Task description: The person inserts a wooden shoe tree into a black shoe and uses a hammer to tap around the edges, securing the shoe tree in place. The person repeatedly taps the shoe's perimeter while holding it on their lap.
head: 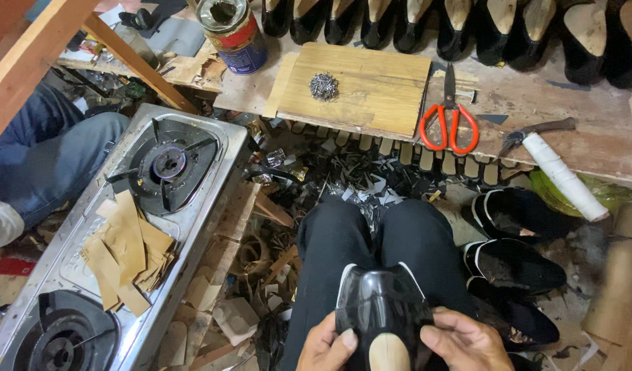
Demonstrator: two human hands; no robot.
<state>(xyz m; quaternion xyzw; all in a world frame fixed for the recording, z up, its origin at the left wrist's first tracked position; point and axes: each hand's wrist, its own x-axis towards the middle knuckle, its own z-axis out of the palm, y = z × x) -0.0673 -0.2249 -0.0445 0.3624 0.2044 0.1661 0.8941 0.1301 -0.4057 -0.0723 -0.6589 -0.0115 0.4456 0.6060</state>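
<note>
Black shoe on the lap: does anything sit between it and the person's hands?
No. The left hand and right hand both touch the black shoe directly, one on each side; nothing visible lies between them.

Glossy black shoe upper (383,302), red-handled scissors (449,122), white roll (563,176), tan wooden board (371,93).

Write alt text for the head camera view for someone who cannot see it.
Both hands, left hand and right hand, grip a black shoe upper on a wooden last over the knees. Ahead sit a gas stove, red scissors and nails.
</note>
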